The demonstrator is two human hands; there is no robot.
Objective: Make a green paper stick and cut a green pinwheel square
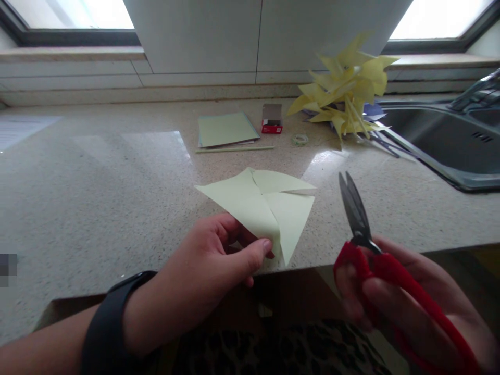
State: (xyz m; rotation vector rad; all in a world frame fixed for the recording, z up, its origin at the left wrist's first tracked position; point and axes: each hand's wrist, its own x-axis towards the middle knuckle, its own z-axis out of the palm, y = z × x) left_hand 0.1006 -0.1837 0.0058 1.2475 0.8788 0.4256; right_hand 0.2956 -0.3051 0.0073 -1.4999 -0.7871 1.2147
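My left hand [207,265] pinches the near corner of a pale yellow sheet of paper [260,203] between thumb and fingers. The sheet is cut from its corners into flaps and lies at the counter's front edge. A black band sits on my left wrist. To the right, my right hand [394,302] grips red-handled scissors [367,245], blades closed and pointing away from me, just right of the sheet and not touching it.
A speckled stone counter [97,198] runs to a tiled wall. At the back lie a stack of paper sheets [226,129], a thin stick [234,149], a small red box [272,120], a tape roll [300,139] and a heap of yellow paper pinwheels [346,88]. A sink [449,140] is on the right.
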